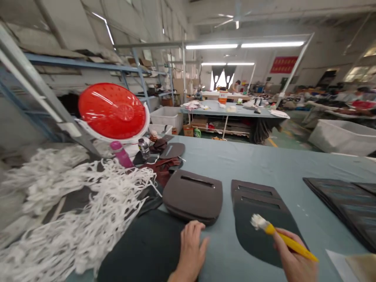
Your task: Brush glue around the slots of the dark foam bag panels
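My right hand (293, 254) is closed round a yellow-handled brush (290, 241), whose white, clumped bristles hang over a dark flat piece with two slots (258, 231). My left hand (192, 248), its fingers slightly bent and thumb apart, rests at the edge of a large black sheet (143, 246). Its fingertips are near the lower edge of a stack of dark rounded pieces (194, 196), which has one slot near the top. Whether the fingertips touch that stack is unclear.
Tangled white strips (96, 207) heap up on the left, beside a pink bottle (122, 154) and a dark bottle (143, 149). Dark slotted panels (346, 203) lie at the right. A red basin (113, 111) stands behind. People work at far tables.
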### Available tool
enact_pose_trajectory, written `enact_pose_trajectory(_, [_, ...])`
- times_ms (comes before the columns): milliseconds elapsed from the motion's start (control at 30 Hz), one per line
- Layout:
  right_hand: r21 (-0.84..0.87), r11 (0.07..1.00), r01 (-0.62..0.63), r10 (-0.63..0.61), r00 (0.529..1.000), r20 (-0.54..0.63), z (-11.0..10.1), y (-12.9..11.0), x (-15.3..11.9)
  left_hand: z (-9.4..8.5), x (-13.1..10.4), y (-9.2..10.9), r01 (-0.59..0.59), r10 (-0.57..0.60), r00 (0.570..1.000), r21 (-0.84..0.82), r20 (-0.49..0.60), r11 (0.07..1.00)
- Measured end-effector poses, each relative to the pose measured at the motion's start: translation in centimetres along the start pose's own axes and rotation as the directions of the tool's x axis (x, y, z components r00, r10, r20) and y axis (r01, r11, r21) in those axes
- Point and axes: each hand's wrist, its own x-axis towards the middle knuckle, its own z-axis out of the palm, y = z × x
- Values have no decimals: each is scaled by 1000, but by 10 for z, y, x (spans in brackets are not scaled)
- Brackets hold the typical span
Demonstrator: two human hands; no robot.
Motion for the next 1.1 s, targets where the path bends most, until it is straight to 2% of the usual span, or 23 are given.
enact_pose_trajectory(67, [141, 990, -11, -14, 985, 173, 66, -64, -4, -14, 25, -24, -6, 33, 979, 135, -199, 991])
enact_pose_trajectory(100, [220, 976, -5, -51, 968, 247, 98, -94, -8, -17, 34, -36, 6, 47, 964, 196, -263, 981])
enact_pose_trajectory(200, [387, 921, 35, -198, 899, 390, 186, -169, -22, -15, 50, -65, 28, 72, 951, 313, -302, 949])
enact_pose_trajectory(300, [448, 893, 47, -297, 810, 506, 255, -208, -38, -1, 55, -88, 28, 82, 944, 325, -320, 945])
enact_pose_trajectory(400, [432, 900, 63, -352, 691, 632, 304, -221, -40, 14, 59, -102, 43, 66, 918, 264, -390, 964])
enact_pose_trajectory(433, [420, 904, 84, -359, 683, 637, 318, -223, -36, 18, 60, -106, 48, 55, 914, 241, -402, 969])
enact_pose_trajectory(467, [406, 908, 108, -357, 708, 610, 330, -224, -31, 20, 61, -108, 49, 46, 914, 223, -402, 974])
enact_pose_trajectory(567, [358, 922, 147, -292, 871, 395, 362, -229, -7, 21, 65, -110, 52, 30, 923, 200, -384, 978])
enact_pose_trajectory(600, [347, 926, 144, -267, 903, 336, 370, -230, 1, 19, 66, -110, 50, 29, 926, 199, -377, 979])
enact_pose_trajectory(700, [296, 946, 134, -221, 933, 284, 376, -224, 23, 12, 66, -107, 41, 38, 933, 210, -359, 977])
enact_pose_trajectory(767, [192, 973, 126, -171, 955, 242, 358, -206, 39, 6, 66, -104, 22, 59, 937, 226, -344, 974])
enact_pose_trajectory(867, [-46, 996, 71, -67, 995, 78, 304, -160, 62, -3, 65, -99, 4, 75, 949, 249, -307, 968])
enact_pose_trajectory(933, [-162, 987, 0, -6, 999, -37, 262, -128, 74, -8, 64, -95, 2, 76, 957, 269, -279, 963])
enact_pose_trajectory(1000, [-202, 978, -57, 38, 995, -96, 227, -105, 77, -12, 63, -93, -12, 90, 964, 298, -250, 954])
enact_pose_trajectory(1100, [-210, 975, -68, 44, 992, -115, 194, -88, 64, -15, 64, -89, -39, 117, 970, 336, -214, 941])
